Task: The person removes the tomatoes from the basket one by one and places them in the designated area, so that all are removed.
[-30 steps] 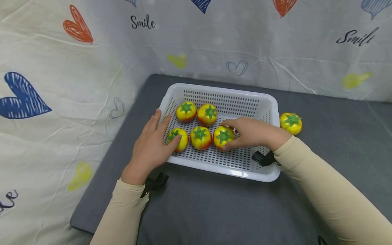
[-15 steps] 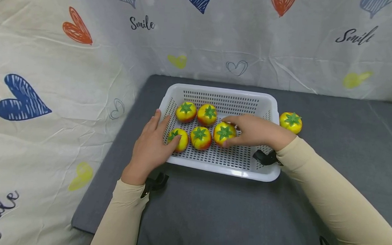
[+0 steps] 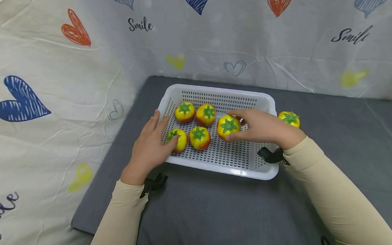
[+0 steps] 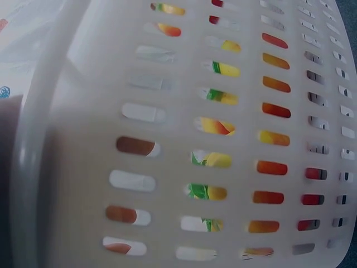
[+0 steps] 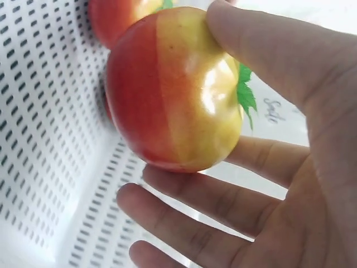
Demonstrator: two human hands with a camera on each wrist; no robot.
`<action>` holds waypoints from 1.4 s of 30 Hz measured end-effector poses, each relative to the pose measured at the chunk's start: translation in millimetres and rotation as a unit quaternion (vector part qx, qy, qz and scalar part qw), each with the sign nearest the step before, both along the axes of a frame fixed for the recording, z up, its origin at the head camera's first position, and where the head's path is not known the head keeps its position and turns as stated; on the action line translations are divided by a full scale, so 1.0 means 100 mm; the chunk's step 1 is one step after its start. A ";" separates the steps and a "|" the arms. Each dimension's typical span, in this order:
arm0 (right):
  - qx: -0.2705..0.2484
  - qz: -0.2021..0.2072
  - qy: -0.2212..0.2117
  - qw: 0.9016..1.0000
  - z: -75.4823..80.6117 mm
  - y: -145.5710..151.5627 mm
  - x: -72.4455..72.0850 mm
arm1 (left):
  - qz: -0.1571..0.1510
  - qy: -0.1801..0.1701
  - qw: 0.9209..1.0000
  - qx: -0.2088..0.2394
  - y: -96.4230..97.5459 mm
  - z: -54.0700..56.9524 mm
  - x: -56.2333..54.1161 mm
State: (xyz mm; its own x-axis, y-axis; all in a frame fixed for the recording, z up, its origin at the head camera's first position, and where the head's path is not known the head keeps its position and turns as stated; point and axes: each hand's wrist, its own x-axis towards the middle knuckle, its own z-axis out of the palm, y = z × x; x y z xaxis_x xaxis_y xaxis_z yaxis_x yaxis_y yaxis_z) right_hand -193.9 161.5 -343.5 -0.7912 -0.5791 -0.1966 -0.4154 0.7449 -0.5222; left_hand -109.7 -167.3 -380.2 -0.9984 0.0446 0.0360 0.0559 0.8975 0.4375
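Note:
My right hand [image 3: 265,128] pinches a yellow-and-red tomato [image 3: 228,127] with a green star-shaped top, over the right part of a white perforated basket [image 3: 220,170]. In the right wrist view, thumb and fingers hold this tomato [image 5: 173,89] from opposite sides, tilted so its red underside shows. My left hand [image 3: 149,146] rests on the basket's left end, fingers stretched along the rim. Its thumb overlaps the front-left tomato [image 3: 181,142]. Beside that one sits another tomato [image 3: 200,138]; behind them are two more, one left [image 3: 184,112] and one right [image 3: 205,115].
One further tomato [image 3: 289,119] lies on the dark grey table [image 3: 218,212], just outside the basket's right end, partly hidden by the right wrist. A pale cloth printed with hearts [image 3: 200,37] rises behind and to the left. Coloured patches show through the basket wall [image 4: 72,184].
My right hand has lifted the tomato out of the front row, moving it up and slightly right, away from its neighbour. The left hand stays in place on the basket.

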 end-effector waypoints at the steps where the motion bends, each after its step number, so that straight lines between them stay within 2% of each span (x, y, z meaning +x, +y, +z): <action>1: -0.001 -0.004 0.004 1.000 0.01 0.02 0.00 | 0.000 0.000 1.000 0.000 0.00 0.00 0.00; 11: -0.028 -0.021 0.025 0.999 0.15 0.22 0.01 | 0.006 -0.006 1.000 0.000 -0.01 -0.01 -0.01; 21: -0.015 -0.057 0.023 0.998 0.24 0.39 0.03 | 0.013 -0.017 1.000 0.001 0.00 0.00 -0.01; 33: -0.011 -0.091 0.029 0.995 0.30 0.70 0.01 | 0.013 -0.015 1.000 0.003 0.01 -0.01 0.00; 42: 0.002 -0.131 0.023 0.991 0.36 0.93 0.01 | 0.016 -0.017 1.000 0.003 0.01 0.00 0.01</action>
